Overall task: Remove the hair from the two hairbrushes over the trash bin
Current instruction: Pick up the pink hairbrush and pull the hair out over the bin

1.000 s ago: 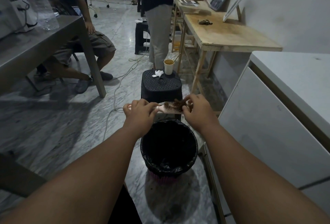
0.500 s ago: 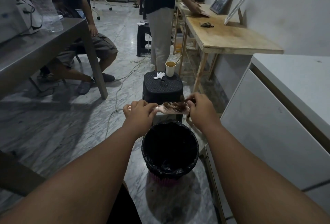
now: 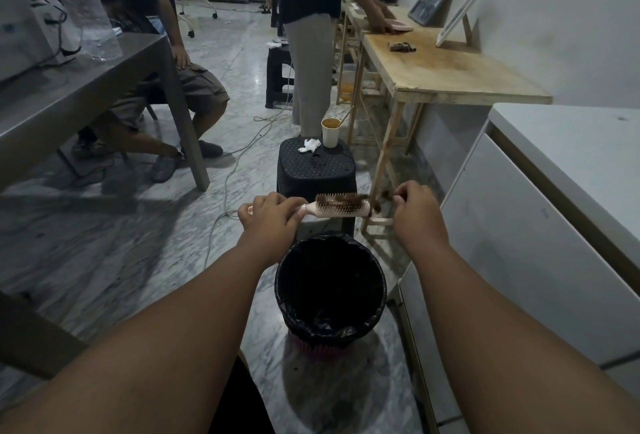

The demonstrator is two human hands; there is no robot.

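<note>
The pink hairbrush [image 3: 337,208] hangs level above the far rim of the black-lined trash bin [image 3: 330,290], bristles up, so loosened hair should fall inside. The left hand [image 3: 272,215] has its grip closed around the handle. The right hand [image 3: 414,205], just past the brush tip, pinches a brown hair tuft [image 3: 379,201] drawn sideways.

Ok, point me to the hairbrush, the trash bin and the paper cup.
hairbrush [image 3: 341,208]: head view, on the pink head below the bristles.
trash bin [image 3: 380,281]: head view, on the right rim.
paper cup [image 3: 330,136]: head view, on its white side wall.
</note>
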